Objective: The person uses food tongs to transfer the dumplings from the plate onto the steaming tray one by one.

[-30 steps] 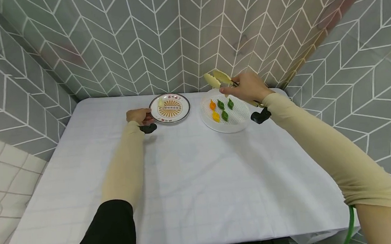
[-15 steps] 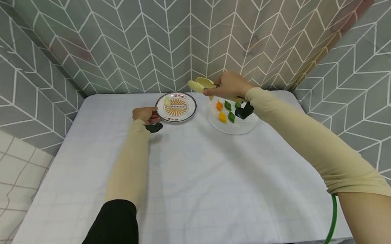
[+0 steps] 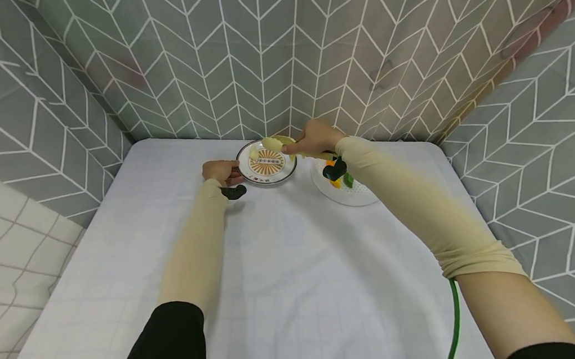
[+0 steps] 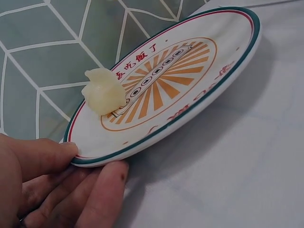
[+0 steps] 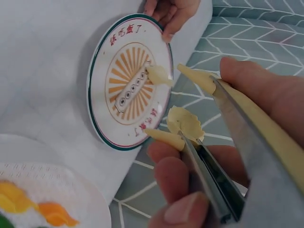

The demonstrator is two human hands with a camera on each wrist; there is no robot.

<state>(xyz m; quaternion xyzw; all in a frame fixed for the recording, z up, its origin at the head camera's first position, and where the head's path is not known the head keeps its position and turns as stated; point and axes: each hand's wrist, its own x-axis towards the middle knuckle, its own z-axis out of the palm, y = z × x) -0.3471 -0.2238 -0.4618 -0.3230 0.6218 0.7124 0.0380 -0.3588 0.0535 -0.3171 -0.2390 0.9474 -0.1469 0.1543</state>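
My left hand [image 3: 221, 172] pinches the near-left rim of a round white plate [image 4: 190, 111], thumb on top and fingers underneath. Green and red lines edge the plate, and an orange sunburst fills its middle. One pale yellow dumpling-like piece [image 4: 103, 91] sits on it, toward the far side from the table's front. In my right hand [image 3: 317, 137] I hold tongs [image 5: 197, 78] with metal arms and cream tips, one head scalloped. The tips stand apart over the plate's right side, and no food shows between them.
A white round tray [image 3: 354, 200] with a perforated surface lies right of the plate, partly hidden by my right hand and sleeve. Orange-yellow pieces [image 5: 16, 197] and a green piece [image 3: 349, 179] are on it. Patterned grey curtain [image 3: 239, 66] hangs behind the white-covered table.
My right hand has carried the tongs leftward and lower, from above the tray to over the plate. My left hand keeps its grip on the plate's rim.
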